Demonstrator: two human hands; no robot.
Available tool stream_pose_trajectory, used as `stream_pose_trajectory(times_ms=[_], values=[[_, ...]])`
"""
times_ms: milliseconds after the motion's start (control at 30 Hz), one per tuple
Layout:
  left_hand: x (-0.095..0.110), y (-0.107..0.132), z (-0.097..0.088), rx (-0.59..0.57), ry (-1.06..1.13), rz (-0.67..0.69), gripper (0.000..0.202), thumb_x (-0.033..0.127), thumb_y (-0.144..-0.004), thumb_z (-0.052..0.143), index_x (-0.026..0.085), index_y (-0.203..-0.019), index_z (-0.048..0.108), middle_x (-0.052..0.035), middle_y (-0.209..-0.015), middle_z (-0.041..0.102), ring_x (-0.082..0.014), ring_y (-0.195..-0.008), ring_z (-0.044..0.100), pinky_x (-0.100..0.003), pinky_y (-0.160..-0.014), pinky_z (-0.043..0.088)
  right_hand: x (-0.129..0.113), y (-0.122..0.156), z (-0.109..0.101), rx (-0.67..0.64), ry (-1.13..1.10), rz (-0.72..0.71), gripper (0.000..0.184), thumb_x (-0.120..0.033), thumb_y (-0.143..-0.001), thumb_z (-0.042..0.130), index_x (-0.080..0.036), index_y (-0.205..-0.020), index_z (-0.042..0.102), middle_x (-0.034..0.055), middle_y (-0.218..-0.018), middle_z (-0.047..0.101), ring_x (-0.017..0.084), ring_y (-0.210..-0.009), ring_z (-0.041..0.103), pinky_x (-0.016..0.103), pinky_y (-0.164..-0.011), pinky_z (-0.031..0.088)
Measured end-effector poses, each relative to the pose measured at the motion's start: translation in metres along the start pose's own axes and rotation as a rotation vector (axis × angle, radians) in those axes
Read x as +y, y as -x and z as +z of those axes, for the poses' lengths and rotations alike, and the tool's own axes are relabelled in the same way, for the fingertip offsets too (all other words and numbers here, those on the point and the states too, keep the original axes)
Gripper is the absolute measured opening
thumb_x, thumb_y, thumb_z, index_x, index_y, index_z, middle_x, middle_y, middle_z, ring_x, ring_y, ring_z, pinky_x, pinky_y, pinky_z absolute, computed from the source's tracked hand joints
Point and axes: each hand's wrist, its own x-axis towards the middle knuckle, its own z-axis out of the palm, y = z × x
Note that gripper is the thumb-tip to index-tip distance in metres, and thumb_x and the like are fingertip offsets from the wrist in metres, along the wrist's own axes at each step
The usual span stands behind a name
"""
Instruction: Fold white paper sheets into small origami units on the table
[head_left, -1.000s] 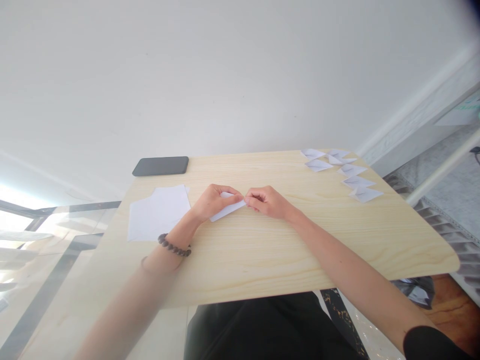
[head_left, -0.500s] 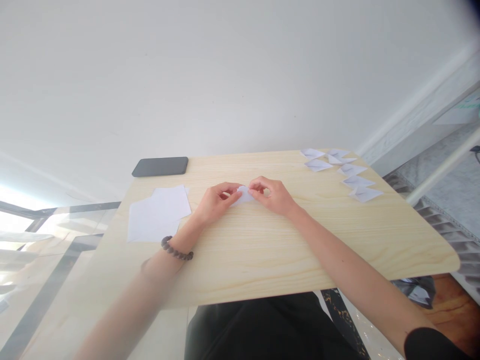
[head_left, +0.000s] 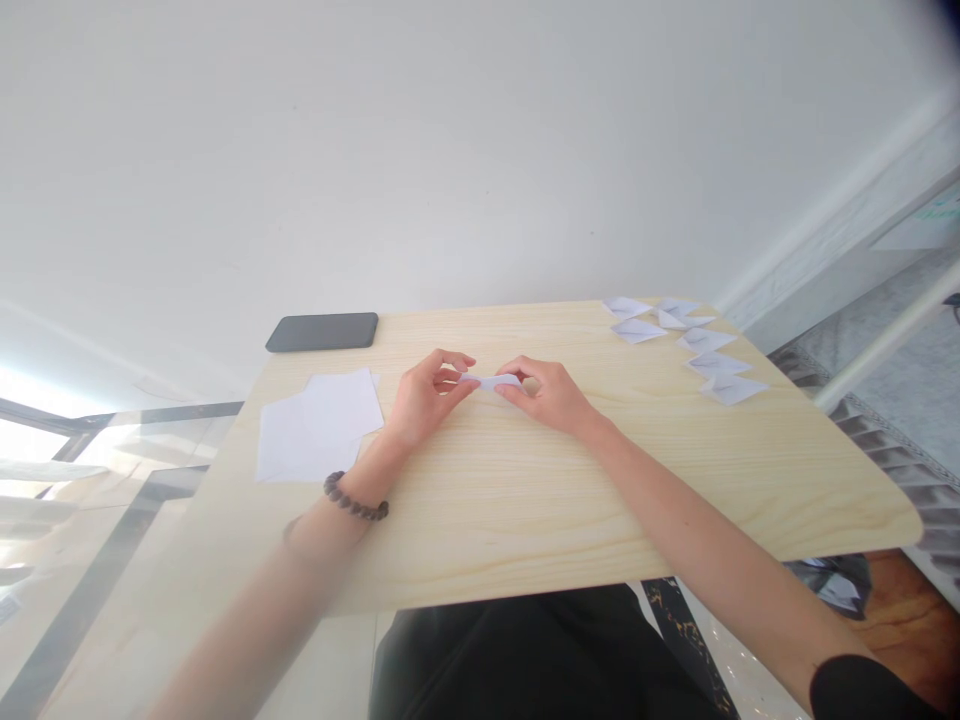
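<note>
A small folded piece of white paper is held level just above or on the middle of the table; I cannot tell whether it touches the wood. My left hand pinches its left end between thumb and a finger, with the index finger raised. At the other end, my right hand grips the paper between thumb and fingers. The fingertips hide both ends of the strip. Dark beads circle my left wrist.
Loose white sheets overlap on the table's left side, with a dark grey phone-like slab behind them. Several folded white paper pieces lie at the back right. The pale wooden table meets a white wall.
The paper between my hands now shows as a narrow strip rather than a wider flap. My left index finger has lifted off it. My right hand has barely moved.
</note>
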Motion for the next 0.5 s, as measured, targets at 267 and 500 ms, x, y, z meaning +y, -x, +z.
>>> stream_pose_trajectory(times_ms=[267,500], values=[[-0.0015,-0.0002,-0.0024,-0.058,0.032,-0.03,0.025,0.038,-0.077,0.058,0.015,-0.085,0.061,-0.007,-0.092,0.066,-0.0135,-0.071,0.062,-0.03,-0.07,0.054,0.0028,0.0006,-0.0034,0.12,-0.024,-0.045,0.013,-0.028,-0.078,0.055,-0.019,-0.085,0.062,0.0009,-0.082,0.066,0.013,-0.073,0.058,0.025,-0.069,0.044],[-0.0066,-0.0011,-0.0028,-0.15,-0.011,0.003,0.028,0.038,-0.086,0.045,0.016,-0.092,0.061,-0.006,-0.085,0.064,-0.0141,-0.077,0.06,-0.024,-0.064,0.051,0.0034,0.0011,-0.0036,0.099,-0.137,-0.064,0.01,-0.028,-0.077,0.058,-0.02,-0.08,0.063,0.003,-0.092,0.068,0.016,-0.081,0.062,0.029,-0.076,0.047]])
